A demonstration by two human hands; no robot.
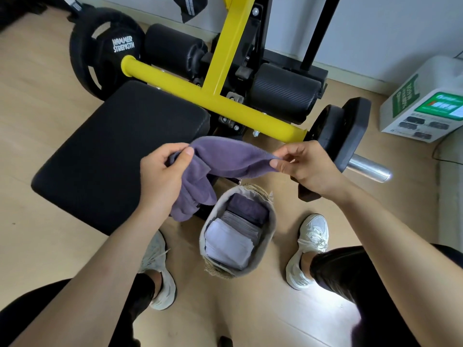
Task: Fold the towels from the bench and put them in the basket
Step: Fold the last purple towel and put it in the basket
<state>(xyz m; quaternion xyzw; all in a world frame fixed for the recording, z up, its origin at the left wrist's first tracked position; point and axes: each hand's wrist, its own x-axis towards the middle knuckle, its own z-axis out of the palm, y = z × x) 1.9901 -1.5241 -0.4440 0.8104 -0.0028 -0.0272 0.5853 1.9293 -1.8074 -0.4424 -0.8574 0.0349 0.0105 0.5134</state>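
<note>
A purple towel hangs in the air between my hands, above the floor and the basket. My left hand grips its bunched left end, and the loose part droops below that hand. My right hand pinches the towel's right edge between thumb and fingers. Below stands an oval grey basket on the floor, between my feet. It holds three folded towels: a dark purple one, a grey one and a pale lilac one. The black padded bench lies at the left with nothing on it.
A yellow machine frame with black roller pads crosses behind the bench. Black weight plates sit on a steel bar at the right, another plate at the back left. A white and green box stands by the wall.
</note>
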